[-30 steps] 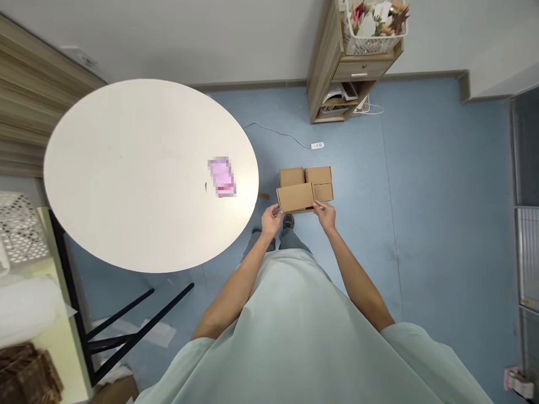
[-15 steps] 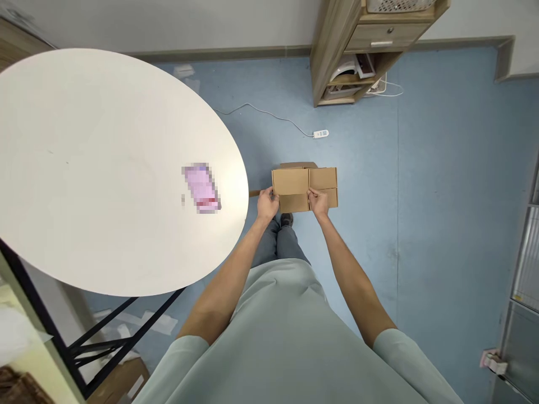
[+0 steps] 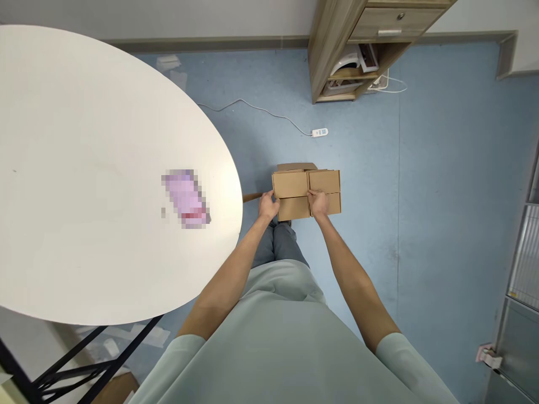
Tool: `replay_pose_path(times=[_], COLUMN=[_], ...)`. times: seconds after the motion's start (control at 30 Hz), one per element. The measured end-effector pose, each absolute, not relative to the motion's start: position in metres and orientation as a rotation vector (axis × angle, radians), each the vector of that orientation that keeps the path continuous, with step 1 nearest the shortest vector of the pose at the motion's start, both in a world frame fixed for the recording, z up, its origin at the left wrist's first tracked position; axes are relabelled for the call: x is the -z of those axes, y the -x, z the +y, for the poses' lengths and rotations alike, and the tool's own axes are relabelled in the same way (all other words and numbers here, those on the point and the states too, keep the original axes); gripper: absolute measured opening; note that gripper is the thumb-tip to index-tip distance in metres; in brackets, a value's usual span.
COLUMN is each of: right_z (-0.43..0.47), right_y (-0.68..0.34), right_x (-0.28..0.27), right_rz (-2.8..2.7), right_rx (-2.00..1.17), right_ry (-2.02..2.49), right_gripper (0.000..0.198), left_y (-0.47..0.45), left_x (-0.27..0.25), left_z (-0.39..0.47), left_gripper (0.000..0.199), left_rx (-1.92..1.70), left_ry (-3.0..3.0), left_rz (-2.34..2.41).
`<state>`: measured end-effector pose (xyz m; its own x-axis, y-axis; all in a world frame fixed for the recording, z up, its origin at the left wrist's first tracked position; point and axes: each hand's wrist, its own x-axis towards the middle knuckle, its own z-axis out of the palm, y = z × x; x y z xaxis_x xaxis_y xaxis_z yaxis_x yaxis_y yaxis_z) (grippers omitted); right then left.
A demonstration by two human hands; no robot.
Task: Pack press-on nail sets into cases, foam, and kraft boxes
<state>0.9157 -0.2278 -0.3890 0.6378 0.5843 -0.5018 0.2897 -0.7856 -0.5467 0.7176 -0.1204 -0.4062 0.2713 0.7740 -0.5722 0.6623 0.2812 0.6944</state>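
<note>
Watching from afar, I see three cardboard boxes (image 3: 324,181) already lying flush, while the far-left cardboard box (image 3: 289,184), at the two-by-two block's far-left corner, seems nearly settled, pinched by left hand (image 3: 268,206) and right hand (image 3: 319,203), not yet released.

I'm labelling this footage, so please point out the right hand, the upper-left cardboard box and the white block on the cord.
Right hand (image 3: 319,203), head view: back of the hand.
Upper-left cardboard box (image 3: 289,184), head view: middle of its top face.
White block on the cord (image 3: 319,133), head view: its upper surface.
</note>
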Motion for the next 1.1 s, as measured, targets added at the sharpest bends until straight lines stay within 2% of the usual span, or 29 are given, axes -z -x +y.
replay_pose_path(times=[0.27, 0.4, 0.57, 0.83, 1.1], right_z=[-0.217, -0.217, -0.238, -0.301, -0.318], right_y=[-0.906, -0.896, -0.874, -0.843, -0.834], right_x=[0.385, 0.368, 0.307, 0.187, 0.130], right_rz=[-0.668, -0.695, -0.753, -0.639, -0.720], right_rx=[-0.966, -0.987, -0.951, -0.939, -0.947], right_ry=[2.655, 2.654, 2.576, 2.353, 2.196], right_gripper=[0.026, 0.027, 0.027, 0.021, 0.027], left_y=[-0.722, -0.728, -0.719, -0.664, -0.611], left_x=[0.427, 0.411, 0.338, 0.197, 0.127], left_z=[-0.125, -0.131, -0.141, -0.177, -0.210], left_gripper=[0.029, 0.032, 0.049, 0.033, 0.029], left_rx=[-0.123, -0.187, -0.087, -0.217, -0.431], left_ry=[-1.410, -1.388, -1.487, -1.396, -1.204], left_rz=[1.427, 1.403, 1.379, 1.288, 1.308])
